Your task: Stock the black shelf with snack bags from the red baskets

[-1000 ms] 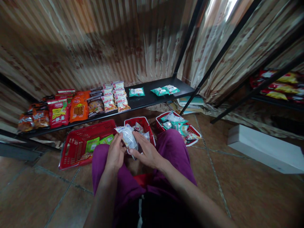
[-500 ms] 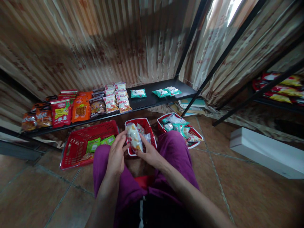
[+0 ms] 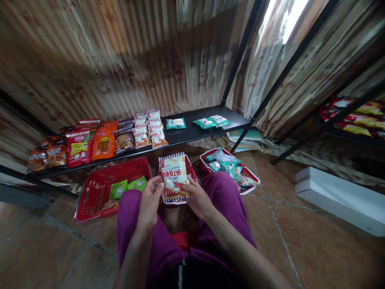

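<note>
A white and orange snack bag (image 3: 175, 176) with striped ends is held between my hands, its printed face toward me. My left hand (image 3: 152, 196) grips the bag's left edge, fingers curled. My right hand (image 3: 197, 196) pinches its lower right side, thumb on the front. Under the bag is a small red basket (image 3: 191, 170) with a white rim, mostly hidden. On the black shelf (image 3: 192, 134) beyond, similar striped bags (image 3: 156, 130) stand in rows, with a teal packet (image 3: 176, 123) to their right and two more teal packets (image 3: 212, 121) farther right.
A red basket (image 3: 90, 192) with green packets lies at the left, and another basket (image 3: 252, 182) with teal packets at the right. Orange and red bags (image 3: 104, 140) fill the shelf's left part. A white box (image 3: 339, 198) sits on the floor, beside black shelf posts (image 3: 264, 92).
The held bag has turned from a slanted, narrow pose to face me squarely, showing its printed front. Both hands have shifted slightly around it, and the view has moved a little.
</note>
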Available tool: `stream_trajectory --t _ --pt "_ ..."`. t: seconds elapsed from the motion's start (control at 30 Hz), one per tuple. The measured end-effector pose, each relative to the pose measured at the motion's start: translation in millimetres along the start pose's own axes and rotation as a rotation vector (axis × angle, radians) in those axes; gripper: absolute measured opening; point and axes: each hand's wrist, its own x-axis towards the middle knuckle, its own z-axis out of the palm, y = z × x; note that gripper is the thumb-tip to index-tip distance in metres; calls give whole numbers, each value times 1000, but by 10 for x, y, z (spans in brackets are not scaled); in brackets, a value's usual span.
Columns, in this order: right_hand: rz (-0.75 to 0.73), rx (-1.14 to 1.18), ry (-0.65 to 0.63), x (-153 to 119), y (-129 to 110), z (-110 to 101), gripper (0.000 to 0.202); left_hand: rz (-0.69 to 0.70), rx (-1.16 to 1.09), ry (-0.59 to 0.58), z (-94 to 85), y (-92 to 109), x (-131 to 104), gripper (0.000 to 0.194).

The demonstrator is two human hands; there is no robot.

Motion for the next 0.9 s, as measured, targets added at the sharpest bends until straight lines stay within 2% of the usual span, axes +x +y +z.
stream_trajectory --t 0.23,0.4,0.57,0.7,0.9 --pt "28 42 49 94 -22 -82 44 -65 48 -47 -2 -130 94 50" --pt "38 45 72 160 -54 -162 46 -70 16 -75 20 -285 206 50" --pt "34 57 67 180 -78 -212 44 -66 -2 -114 89 -348 248 50" --pt "-3 5 15 207 -70 -212 41 -43 -15 -85 149 -357 258 46" --pt "-17 -91 -19 320 -87 -264 47 -24 -37 -26 204 -390 301 46"
